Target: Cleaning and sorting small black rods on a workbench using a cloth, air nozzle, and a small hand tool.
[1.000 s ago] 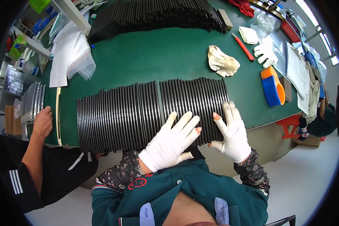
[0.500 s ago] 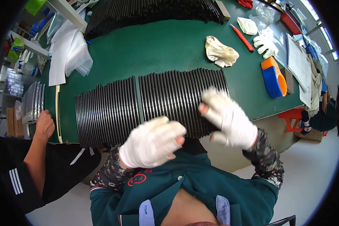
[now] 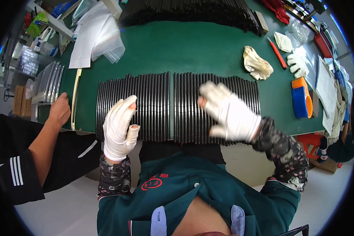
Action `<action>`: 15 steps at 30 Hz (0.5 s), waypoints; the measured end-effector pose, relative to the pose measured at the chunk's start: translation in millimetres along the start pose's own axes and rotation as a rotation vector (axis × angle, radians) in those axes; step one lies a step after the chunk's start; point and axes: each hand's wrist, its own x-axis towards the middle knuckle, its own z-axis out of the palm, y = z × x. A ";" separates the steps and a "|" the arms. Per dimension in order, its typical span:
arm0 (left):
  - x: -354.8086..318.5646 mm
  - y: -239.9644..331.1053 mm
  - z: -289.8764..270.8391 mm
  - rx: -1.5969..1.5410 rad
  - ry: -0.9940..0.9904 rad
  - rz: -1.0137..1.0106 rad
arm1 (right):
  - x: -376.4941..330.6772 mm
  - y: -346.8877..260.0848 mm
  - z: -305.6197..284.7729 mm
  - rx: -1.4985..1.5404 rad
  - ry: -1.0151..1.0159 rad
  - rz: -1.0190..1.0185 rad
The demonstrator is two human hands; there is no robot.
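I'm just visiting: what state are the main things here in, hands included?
Left rod row: laid side by side, far ends uneven
Right rod row: side by side, narrow gap from the left row
Left hand: gloved, open, thumb tip bare
Right hand: gloved, open, blurred
Far rods: piled
Cream cloth: crumpled
White cloth: folded
Spare glove: unworn
Red tool: lying down
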 end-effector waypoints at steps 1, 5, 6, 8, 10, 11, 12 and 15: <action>-8.2 -2.1 -5.8 0.025 -0.005 -0.036 | 3.4 -25.6 -4.2 0.091 -0.146 -0.103; -28.9 -19.3 -14.1 0.068 0.041 -0.117 | 8.2 -43.5 -0.2 0.191 -0.242 -0.446; -34.9 -19.6 -20.6 0.088 0.035 -0.138 | 29.1 -31.1 -18.5 0.285 -0.232 -0.292; -36.7 -24.9 -25.1 0.112 0.054 -0.159 | 41.9 1.0 1.8 0.003 0.092 -0.141; -39.1 -33.1 -26.8 0.111 0.060 -0.163 | 47.4 3.6 13.0 0.027 0.071 -0.096; -42.8 -38.0 -28.8 0.122 0.060 -0.177 | 43.5 -19.3 16.3 0.170 -0.028 -0.152; -45.7 -39.7 -31.0 0.126 0.073 -0.182 | 33.4 -40.3 20.9 0.241 -0.164 -0.296; -56.0 -46.0 -35.6 0.116 0.090 -0.220 | 40.2 -49.1 9.0 0.291 -0.276 -0.436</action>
